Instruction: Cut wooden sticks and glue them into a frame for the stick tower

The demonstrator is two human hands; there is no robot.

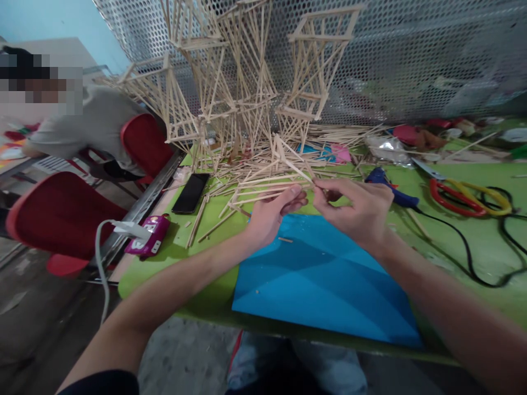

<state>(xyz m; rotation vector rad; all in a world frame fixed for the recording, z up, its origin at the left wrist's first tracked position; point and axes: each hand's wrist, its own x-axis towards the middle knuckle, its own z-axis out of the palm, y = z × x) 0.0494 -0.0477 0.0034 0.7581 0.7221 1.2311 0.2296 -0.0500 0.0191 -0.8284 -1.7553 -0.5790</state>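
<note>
Above a blue sheet (313, 274), both hands are at a small frame of thin wooden sticks (267, 184), tilted sideways. My left hand (278, 208) is closed round sticks of this frame, its thumb on top. My right hand (354, 208) pinches the frame's near right end, where a pale stick (297, 168) meets the fingertips. What exactly lies between those fingertips is partly hidden. A short stick piece (285, 240) rests on the blue sheet. Behind the frame, many loose sticks (255, 164) lie in a heap.
Several tall stick towers (214, 82) stand at the back against a perforated metal panel (395, 66). A blue glue gun (391, 189) and large scissors (457, 195) lie right. To the left are a black phone (190, 193), a purple power block (152, 233), red chairs (61, 219) and a seated person (88, 129).
</note>
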